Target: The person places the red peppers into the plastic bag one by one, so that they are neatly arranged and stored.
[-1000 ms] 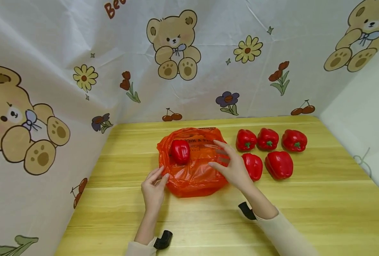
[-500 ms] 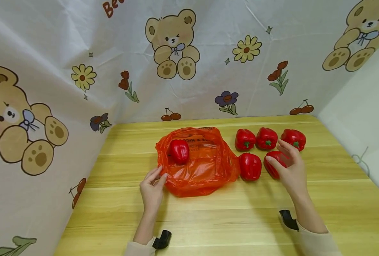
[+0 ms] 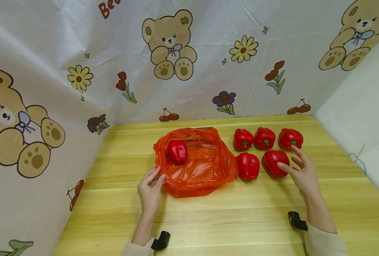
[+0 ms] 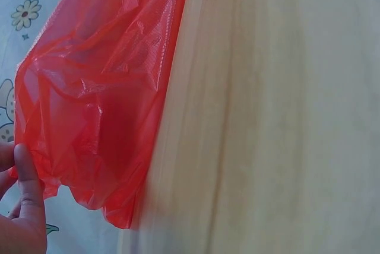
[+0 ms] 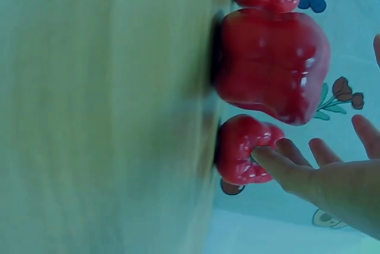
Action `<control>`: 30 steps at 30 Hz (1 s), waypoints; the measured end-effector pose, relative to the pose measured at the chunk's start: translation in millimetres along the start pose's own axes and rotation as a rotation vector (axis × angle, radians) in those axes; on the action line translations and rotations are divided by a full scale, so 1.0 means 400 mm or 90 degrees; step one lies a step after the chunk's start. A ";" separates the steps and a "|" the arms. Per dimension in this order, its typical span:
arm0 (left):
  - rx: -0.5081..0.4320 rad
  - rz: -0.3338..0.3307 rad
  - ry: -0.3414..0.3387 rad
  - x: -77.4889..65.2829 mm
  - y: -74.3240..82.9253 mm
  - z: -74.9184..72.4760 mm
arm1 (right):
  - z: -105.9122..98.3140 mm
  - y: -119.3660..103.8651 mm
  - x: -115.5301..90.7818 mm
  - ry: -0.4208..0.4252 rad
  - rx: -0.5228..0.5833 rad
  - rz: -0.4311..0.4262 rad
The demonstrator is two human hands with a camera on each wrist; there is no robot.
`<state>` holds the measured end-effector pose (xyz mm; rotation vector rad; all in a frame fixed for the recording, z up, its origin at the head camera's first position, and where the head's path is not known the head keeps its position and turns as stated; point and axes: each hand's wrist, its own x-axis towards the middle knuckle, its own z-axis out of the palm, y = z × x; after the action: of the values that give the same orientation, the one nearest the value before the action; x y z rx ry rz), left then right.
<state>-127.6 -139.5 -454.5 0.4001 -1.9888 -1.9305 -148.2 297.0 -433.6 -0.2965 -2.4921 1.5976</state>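
An orange plastic bag (image 3: pixel 192 176) lies with its mouth spread on the wooden table, and one red bell pepper (image 3: pixel 178 152) sits inside on the left. My left hand (image 3: pixel 150 190) pinches the bag's left rim between thumb and fingers; the left wrist view shows the thin plastic (image 4: pixel 101 99) rising from those fingertips. At the right, my right hand (image 3: pixel 305 177) is spread beside the front-right bell pepper (image 3: pixel 275 164), its thumb close to the pepper's side. Nothing is in that hand. Whether the thumb touches the pepper, I cannot tell.
Another bell pepper (image 3: pixel 248 166) stands against the bag's right edge. Behind it are three more in a row: a left one (image 3: pixel 243 139), a middle one (image 3: pixel 264 138) and a right one (image 3: pixel 291 139). A bear-printed white cloth (image 3: pixel 205 96) hangs behind the table (image 3: pixel 228 220).
My right hand has moved from the bag's right side, over to the right, beside the front-right bell pepper. The bag's right edge now spreads wider. My left hand has kept its hold.
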 end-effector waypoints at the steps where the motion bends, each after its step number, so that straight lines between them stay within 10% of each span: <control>1: -0.003 0.000 0.001 0.000 -0.001 0.000 | -0.001 0.007 0.004 -0.014 -0.002 0.002; 11: 0.002 -0.011 0.000 0.004 -0.005 0.000 | -0.004 0.042 0.023 -0.144 0.033 0.061; 30: 0.009 -0.002 -0.002 0.004 -0.007 0.003 | 0.014 0.056 0.023 -0.120 -0.002 0.058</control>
<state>-129.6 -139.3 -457.3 0.4036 -2.0063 -1.9207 -156.8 303.4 -456.0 -0.2758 -2.6558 1.7307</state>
